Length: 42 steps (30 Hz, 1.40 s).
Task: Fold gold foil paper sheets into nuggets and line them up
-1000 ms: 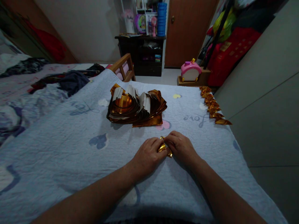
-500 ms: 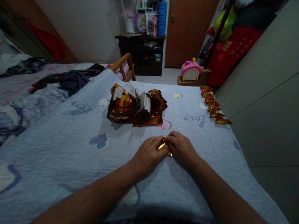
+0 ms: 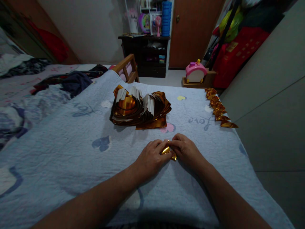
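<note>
A small folded piece of shiny gold paper (image 3: 166,150) lies between my two hands, low over the quilted bed cover. My left hand (image 3: 153,156) is closed on its left side, with the thumb across the lower part. At its upper right edge, my right hand (image 3: 186,149) pinches with bent fingers. Fingers hide parts of the paper. Beyond the hands rests a thick curled stack of gold paper sheets (image 3: 152,122) with white backs. To the right, several folded gold paper pieces (image 3: 219,112) sit in an overlapping row along the bed's edge.
The pale blue cover (image 3: 71,146) drops away at the right edge, beside a pale cabinet (image 3: 274,105). Crumpled clothes (image 3: 76,83) lie at the left. A wooden bed rail (image 3: 126,68), a dark shelf unit (image 3: 145,57) and a pink toy (image 3: 195,73) stand at the back.
Both hands stay nearly in place on the gold paper. A little more of its upper edge shows between the fingertips. The whole view has shifted slightly.
</note>
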Available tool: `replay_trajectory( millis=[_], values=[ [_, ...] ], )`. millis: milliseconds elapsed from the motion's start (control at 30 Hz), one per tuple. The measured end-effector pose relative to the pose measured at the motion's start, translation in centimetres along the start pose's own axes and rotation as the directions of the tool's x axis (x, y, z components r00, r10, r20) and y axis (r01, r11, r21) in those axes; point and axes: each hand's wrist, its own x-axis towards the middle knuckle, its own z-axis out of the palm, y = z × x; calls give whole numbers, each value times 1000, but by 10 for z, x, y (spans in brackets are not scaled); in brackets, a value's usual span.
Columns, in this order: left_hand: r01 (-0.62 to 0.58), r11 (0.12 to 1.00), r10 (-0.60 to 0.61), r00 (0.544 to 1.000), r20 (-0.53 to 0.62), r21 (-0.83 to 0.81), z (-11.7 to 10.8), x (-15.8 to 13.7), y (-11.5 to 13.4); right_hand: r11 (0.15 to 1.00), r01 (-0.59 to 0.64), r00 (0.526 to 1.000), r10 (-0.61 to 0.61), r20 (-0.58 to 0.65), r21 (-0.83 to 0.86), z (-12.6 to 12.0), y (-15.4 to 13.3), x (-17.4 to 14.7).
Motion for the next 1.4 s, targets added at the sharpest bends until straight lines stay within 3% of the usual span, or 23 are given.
replay_trajectory(
  millis=[700,1100,1400],
  values=[
    [-9,1000,9,1000,2,3,-2,2,1,1000,-14,999,14,-35,-15,1,-2,0],
    [30,996,-27,999,38,-82,-6,5,0,1000,6,1000,-6,-20,-8,-3,-3,-3],
    [20,999,-17,997,73,-31,-5,4,0,999,-48,998,49,-27,17,-4,-4,-2]
  ],
)
